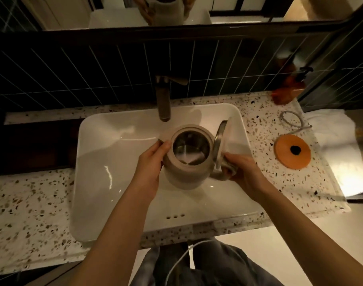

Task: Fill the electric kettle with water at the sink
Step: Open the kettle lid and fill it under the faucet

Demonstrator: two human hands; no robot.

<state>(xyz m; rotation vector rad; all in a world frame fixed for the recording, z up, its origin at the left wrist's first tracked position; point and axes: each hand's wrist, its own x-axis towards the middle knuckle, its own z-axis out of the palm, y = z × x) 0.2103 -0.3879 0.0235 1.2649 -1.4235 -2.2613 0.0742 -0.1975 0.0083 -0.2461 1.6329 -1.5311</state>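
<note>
A pale electric kettle [182, 174] hangs over the white sink basin [106, 153], its lid [219, 141] flipped up on the right and its steel inside showing. My right hand [241, 170] grips the kettle's handle. My left hand [150, 164] presses flat against the kettle's left side. The dark faucet spout [163, 106] ends just above and behind the kettle's mouth. No water runs from it.
The kettle's orange round base [292, 152] lies on the speckled counter to the right, with its white cord [291, 123] looped behind. An amber pump bottle [290, 87] stands at the back right. A white towel [339, 141] lies at the far right. Dark tiles back the sink.
</note>
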